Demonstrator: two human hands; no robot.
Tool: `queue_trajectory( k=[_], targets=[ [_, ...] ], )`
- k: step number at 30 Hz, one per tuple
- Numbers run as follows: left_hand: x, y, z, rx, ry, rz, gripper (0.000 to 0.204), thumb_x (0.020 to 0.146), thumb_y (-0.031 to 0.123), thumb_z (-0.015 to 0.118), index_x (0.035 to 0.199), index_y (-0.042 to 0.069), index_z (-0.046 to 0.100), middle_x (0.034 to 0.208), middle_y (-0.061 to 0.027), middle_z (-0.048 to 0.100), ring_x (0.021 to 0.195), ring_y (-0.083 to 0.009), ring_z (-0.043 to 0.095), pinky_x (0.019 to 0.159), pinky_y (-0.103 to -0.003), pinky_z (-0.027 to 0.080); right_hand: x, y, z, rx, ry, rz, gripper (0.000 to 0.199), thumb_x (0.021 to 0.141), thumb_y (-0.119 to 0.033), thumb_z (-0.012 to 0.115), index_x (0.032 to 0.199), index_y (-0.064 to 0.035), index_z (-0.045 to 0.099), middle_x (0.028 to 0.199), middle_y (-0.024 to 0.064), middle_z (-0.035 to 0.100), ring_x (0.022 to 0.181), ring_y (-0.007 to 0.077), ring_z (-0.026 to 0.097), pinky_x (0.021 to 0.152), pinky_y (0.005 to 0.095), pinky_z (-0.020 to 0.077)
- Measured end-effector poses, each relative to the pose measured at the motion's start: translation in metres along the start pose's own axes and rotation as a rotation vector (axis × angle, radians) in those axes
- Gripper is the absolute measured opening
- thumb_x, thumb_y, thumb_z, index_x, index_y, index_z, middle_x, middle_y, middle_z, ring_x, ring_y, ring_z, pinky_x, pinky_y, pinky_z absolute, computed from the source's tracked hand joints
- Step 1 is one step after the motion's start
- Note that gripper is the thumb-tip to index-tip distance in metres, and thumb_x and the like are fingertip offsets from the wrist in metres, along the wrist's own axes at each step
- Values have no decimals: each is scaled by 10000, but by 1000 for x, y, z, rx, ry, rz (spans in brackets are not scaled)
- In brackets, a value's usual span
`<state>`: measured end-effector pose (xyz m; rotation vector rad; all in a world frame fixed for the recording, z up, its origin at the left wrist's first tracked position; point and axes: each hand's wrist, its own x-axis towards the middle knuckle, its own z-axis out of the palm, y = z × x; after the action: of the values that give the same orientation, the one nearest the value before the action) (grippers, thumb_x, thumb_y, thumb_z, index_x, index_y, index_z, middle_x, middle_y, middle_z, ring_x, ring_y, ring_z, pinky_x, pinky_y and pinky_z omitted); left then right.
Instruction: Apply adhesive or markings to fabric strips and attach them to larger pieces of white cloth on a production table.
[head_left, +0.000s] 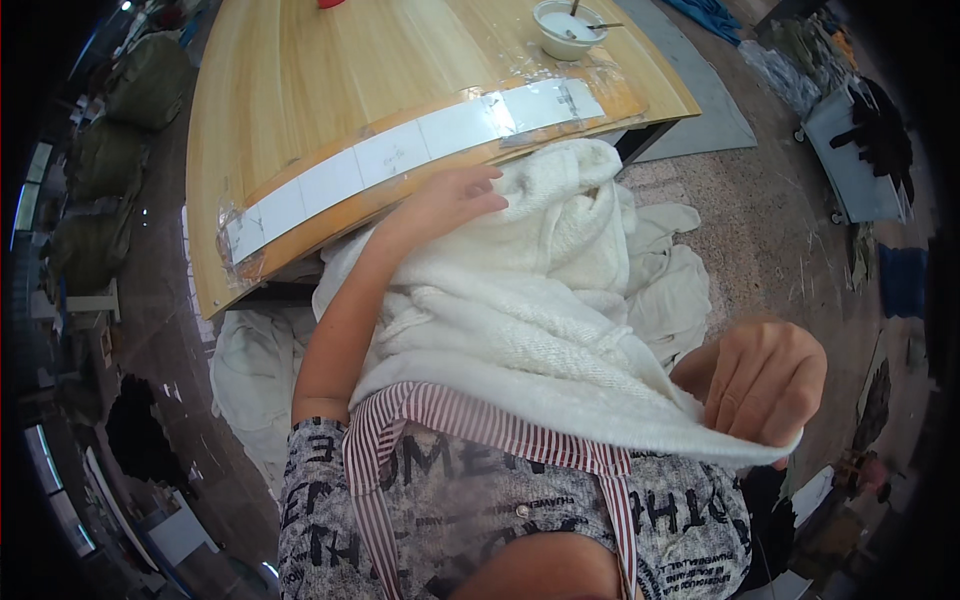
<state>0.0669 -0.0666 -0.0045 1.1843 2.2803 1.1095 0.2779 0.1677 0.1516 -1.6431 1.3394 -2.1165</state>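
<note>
A white knitted garment (520,270) lies bunched over my lap and up against the near edge of the table, its exact shape lost in the folds. On the right, my right hand (770,380) grips the garment's edge and holds it stretched out to the side; the fingers are curled, and the thumb is mostly hidden. My left hand (455,203) rests on the upper folds beside the table edge. Its fingers are apart and loosely bent, with nothing gripped between them.
The wooden table (340,75) carries a taped white measuring strip (400,150) along its near side. Farther back stands a white bowl (568,30) with utensils in it. More white knits (668,290) hang below. A cart (862,150) with dark items stands to the right.
</note>
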Motion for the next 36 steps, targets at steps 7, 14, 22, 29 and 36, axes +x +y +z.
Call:
queue_trajectory(
  k=[7, 14, 22, 29, 36],
  targets=[
    [-17, 9, -20, -1073, -68, -315, 146, 920, 183, 573, 925, 37, 565, 636, -29, 545, 507, -118, 482, 479, -246, 410, -29, 9, -18, 111, 85, -29, 190, 838, -51, 690, 781, 63, 549, 655, 199, 610, 526, 267, 626, 463, 345, 522],
    [6, 65, -53, -223, 384, -16, 342, 899, 229, 617, 1140, 4, 524, 888, -95, 611, 766, -156, 585, 687, -267, 479, -38, 46, -15, 52, 225, -53, 275, 817, -160, 734, 764, 61, 581, 632, 117, 598, 456, 214, 569, 393, 312, 382],
    [36, 40, 48, 223, -4, -148, 508, 772, 198, 695, 1206, 0, 518, 1078, -177, 636, 983, -295, 616, 848, -371, 481, -38, 50, -5, 27, 184, 31, 299, 811, -224, 741, 801, 42, 605, 677, 82, 616, 542, 185, 601, 483, 279, 413],
    [-80, 67, -155, -768, 687, -55, 408, 931, 291, 450, 1180, -15, 552, 1107, -153, 622, 976, -248, 630, 860, -378, 513, -73, 56, -10, 193, 392, -44, 271, 809, -187, 734, 835, 48, 602, 769, 81, 633, 642, 156, 593, 560, 269, 434],
    [-44, 146, -197, -1029, 640, 357, 348, 991, 250, 437, 1204, -2, 551, 1165, -154, 607, 1060, -278, 606, 942, -441, 499, -29, 75, -20, 173, 383, -161, 264, 869, -135, 670, 808, 42, 485, 564, 94, 499, 392, 205, 420, 357, 325, 262]
  ],
)
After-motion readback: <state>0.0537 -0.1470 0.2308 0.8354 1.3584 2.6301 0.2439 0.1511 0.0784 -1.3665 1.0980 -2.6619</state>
